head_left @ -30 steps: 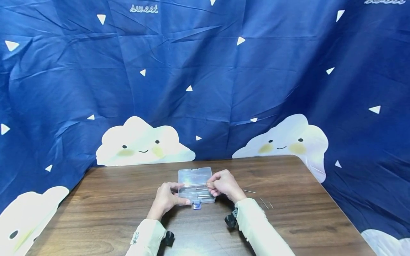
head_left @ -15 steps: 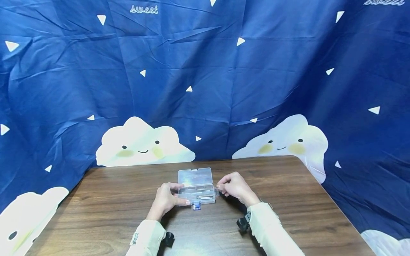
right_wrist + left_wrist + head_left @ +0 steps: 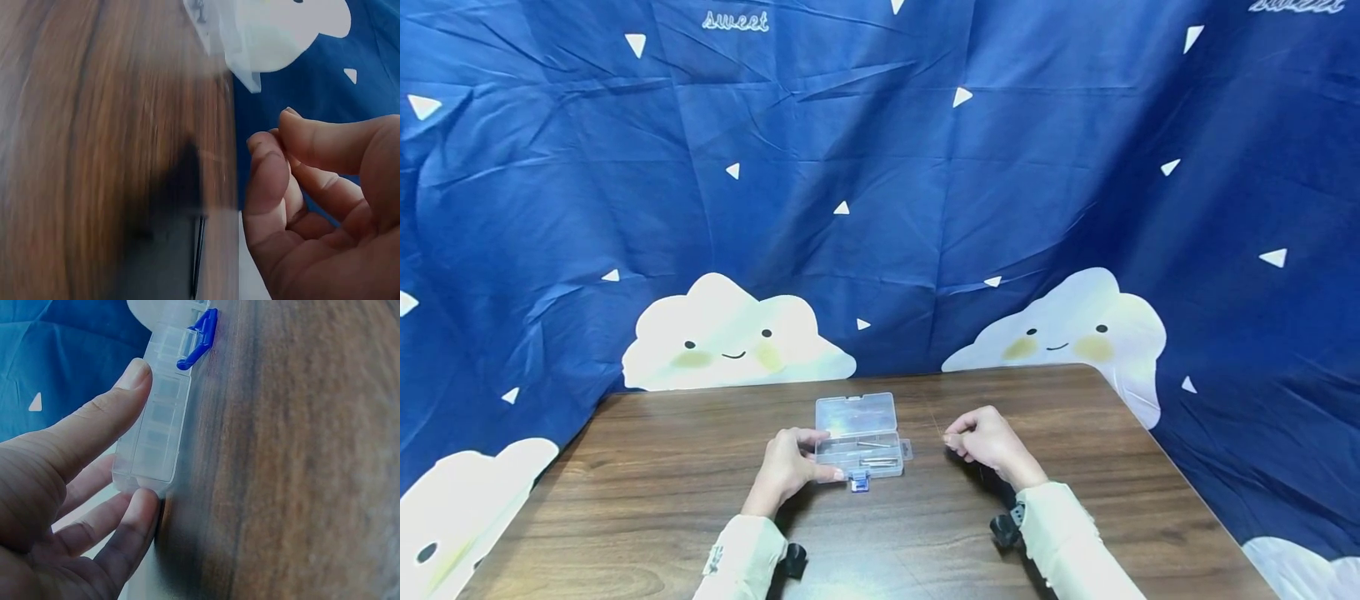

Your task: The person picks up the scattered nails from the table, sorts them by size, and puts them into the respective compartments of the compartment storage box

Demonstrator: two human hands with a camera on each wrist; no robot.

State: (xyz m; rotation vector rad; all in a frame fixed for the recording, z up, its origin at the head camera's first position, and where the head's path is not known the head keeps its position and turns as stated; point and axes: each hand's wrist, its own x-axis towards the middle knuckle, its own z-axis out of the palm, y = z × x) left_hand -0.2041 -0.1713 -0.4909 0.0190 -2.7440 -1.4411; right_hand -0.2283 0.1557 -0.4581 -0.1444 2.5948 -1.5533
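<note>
A small clear plastic box (image 3: 859,460) stands on the table with its lid (image 3: 856,414) raised at the back. Several slim metal rods (image 3: 877,462) lie in its compartments, and a blue latch (image 3: 203,340) juts from the front. My left hand (image 3: 788,468) holds the box's left end, thumb at the front and fingers round the end and back. Off to the right of the box, my right hand (image 3: 991,440) has thumb and index tips pinched together. A very fine needle-like line (image 3: 936,421) slants up from those fingertips; the right wrist view does not show it.
Dark thin rods (image 3: 197,256) lie on the wooden table (image 3: 685,467) below my right hand. A clear hanging tab (image 3: 906,450) sticks out from the box's right end. A blue cloth (image 3: 895,208) with clouds hangs behind the table.
My right hand has moved from over the box out to the right, fingertips still together. It and its sleeve now cover where loose rods showed on the table. My left hand stays on the box.
</note>
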